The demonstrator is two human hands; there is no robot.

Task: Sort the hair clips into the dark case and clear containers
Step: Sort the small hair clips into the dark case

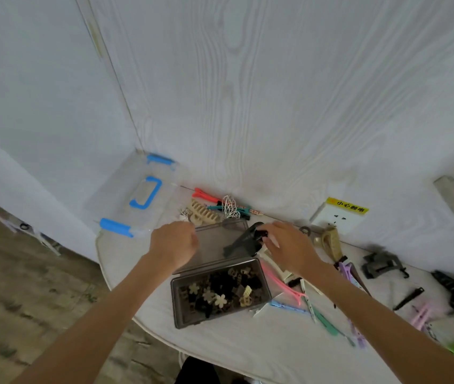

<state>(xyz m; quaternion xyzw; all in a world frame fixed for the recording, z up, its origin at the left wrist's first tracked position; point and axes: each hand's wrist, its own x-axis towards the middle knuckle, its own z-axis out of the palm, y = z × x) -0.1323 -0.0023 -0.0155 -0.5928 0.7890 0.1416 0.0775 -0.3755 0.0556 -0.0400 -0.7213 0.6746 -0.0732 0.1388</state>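
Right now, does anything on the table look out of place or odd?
Nothing looks damaged. The dark case lies open and holds small clips, but many long clips are scattered loose on the table to its right. The right hand holds a black claw clip over the open lid.

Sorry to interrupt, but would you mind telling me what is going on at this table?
A person is sorting hair clips. The right hand holds a large black claw clip over the open lid of the dark case, whose tray already holds many small clips. The left hand hovers at the lid's left edge. More clips lie loose to the right.
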